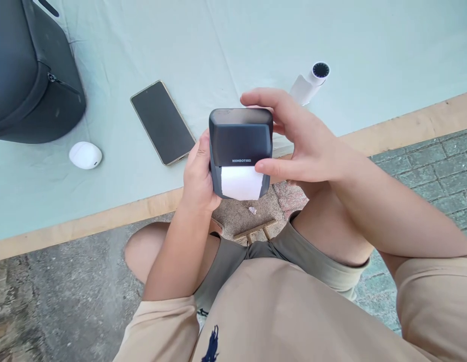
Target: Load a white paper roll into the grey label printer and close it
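My left hand (199, 173) is wrapped around the left side of a dark label printer (241, 143) marked NIIMBOT, held above the table's near edge. From the printer's front slot hangs a strip of white label paper (241, 182) with an uneven lower edge. My right hand (303, 138) spans the printer's right side with thumb and index finger spread wide. Its thumb tip lies over the upper right of the paper, by the cover's lower edge. The index finger is bent near the top right corner; the other fingers are partly hidden at the side.
A smartphone (163, 123) with a dark screen lies left of the printer. Farther left are a white rounded case (85, 155) and a black zippered bag (37, 75). A white cylindrical device (310, 83) sits beyond my right hand. The cloth-covered table has a wooden edge (406, 118).
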A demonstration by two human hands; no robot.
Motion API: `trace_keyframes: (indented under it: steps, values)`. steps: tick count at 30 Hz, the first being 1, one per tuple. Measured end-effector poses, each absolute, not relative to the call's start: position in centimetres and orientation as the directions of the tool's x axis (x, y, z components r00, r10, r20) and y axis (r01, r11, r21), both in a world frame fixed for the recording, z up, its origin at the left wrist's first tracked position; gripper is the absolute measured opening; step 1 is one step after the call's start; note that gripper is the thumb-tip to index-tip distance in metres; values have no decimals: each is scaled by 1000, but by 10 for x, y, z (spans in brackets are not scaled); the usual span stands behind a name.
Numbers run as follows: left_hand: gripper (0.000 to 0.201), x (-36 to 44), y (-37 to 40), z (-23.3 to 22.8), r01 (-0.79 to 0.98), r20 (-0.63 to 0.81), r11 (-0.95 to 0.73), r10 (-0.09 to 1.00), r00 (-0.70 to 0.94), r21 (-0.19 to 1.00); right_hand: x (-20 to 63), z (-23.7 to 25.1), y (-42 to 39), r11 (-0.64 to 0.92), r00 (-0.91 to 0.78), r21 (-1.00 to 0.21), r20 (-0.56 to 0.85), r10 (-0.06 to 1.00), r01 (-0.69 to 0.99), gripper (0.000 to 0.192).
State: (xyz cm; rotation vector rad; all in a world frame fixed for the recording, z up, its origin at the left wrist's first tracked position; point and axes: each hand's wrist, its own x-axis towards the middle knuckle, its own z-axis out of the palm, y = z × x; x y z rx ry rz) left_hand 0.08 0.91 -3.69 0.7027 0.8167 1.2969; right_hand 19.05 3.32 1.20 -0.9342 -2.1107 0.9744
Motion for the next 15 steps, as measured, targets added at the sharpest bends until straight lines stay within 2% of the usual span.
trace_keyframes:
  steps: [3, 5, 8, 11, 13, 15]
  values:
    - [25, 1, 9, -34, -552, -150, 162, 986, 69, 818, 192, 18, 34, 542, -568, -746, 271, 777, 386, 68]
    - [25, 1, 10, -32, -572, -162, 186, 982, 94, 799, 190, 20, 33, 596, -524, -677, 350, 777, 431, 65]
    - [38, 1, 12, -29, -591, -157, 266, 961, 230, 762, 182, 21, 30, 588, -281, -615, 528, 802, 525, 42]
    - [37, 0, 13, -28, -550, -134, 285, 945, 298, 785, 171, 22, 29, 498, -8, -698, 577, 817, 515, 13]
    - [33, -1, 13, -29, -533, -142, 276, 950, 279, 800, 167, 23, 29, 480, 42, -748, 558, 829, 458, 8]
    - [33, -2, 12, -30, -535, -149, 268, 955, 255, 801, 167, 23, 32, 480, 22, -765, 540, 841, 429, 9]
